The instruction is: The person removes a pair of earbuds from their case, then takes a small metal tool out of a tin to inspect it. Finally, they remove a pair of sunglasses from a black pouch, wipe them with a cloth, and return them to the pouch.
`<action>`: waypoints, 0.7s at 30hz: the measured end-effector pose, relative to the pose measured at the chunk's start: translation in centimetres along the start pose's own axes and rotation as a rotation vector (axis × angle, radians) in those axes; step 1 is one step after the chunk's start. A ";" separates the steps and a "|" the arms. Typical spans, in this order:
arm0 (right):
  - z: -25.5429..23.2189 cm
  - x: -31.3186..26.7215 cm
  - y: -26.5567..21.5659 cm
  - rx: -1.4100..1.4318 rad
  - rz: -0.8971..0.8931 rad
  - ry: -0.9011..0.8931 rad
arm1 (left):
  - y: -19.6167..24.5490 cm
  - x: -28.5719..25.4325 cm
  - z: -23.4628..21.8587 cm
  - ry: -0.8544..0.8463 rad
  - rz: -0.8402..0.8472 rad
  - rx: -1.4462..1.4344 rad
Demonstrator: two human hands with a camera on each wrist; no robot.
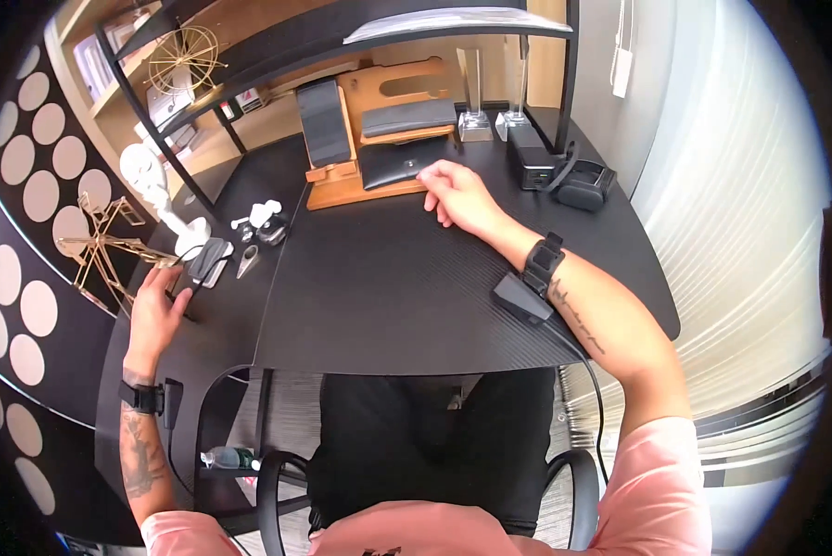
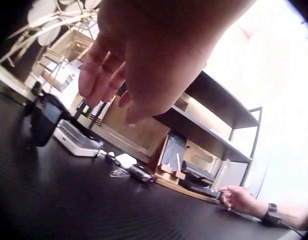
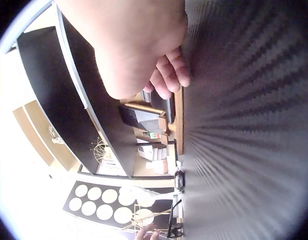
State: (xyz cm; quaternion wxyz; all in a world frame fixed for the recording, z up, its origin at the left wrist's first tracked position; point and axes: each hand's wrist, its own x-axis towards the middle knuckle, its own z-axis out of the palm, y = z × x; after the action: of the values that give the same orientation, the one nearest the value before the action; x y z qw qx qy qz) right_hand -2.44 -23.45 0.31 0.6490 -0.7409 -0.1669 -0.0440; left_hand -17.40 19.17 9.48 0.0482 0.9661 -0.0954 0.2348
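Head view: one flat black pouch with a small metallic snap (image 1: 406, 167), on the base of a light-brown wooden stand (image 1: 351, 116). Right hand (image 1: 459, 196), black band at wrist: fingers bent, index fingertip and thumb at the pouch's right edge; whether they pinch it, cannot tell. Left hand (image 1: 156, 313): fingers loosely extended, thumb apart, beside a grey-and-white box (image 1: 214, 263) and near a gold wire wheel model (image 1: 103, 243). White sculpted figurine (image 1: 161, 199), behind the box. Black headset-like item with strap (image 1: 584, 183), right side of the black desk (image 1: 379, 278).

Left wrist view: left hand above the desk, fingers slightly parted and relaxed, nothing visible between them; one glossy black item, possibly eyewear (image 2: 46, 119), below and to the image's left. Pouch, far off, at the right hand's fingertips.

Right wrist view: right hand, fingers curled beside the stand's edge; thumb tip hidden, grip not readable. Left hand, partly seen, at the bottom border
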 end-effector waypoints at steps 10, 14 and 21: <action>-0.5 0.4 0.9 -0.013 0.030 -0.019 | 10.0 8.7 5.5 -0.291 0.209 -0.433; -1.0 0.3 0.4 -0.030 0.060 0.017 | 12.4 13.0 11.7 -0.432 0.265 -0.589; -2.9 1.4 2.7 -0.704 -0.369 0.363 | 12.6 15.4 17.5 -0.621 0.016 -0.932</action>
State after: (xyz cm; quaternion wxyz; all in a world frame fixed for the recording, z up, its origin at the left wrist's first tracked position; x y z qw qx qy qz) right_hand 0.15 -26.31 -1.36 0.3571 -0.8550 -0.1545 -0.3428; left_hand 1.24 1.92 1.74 0.4379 0.8657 -0.2062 -0.1276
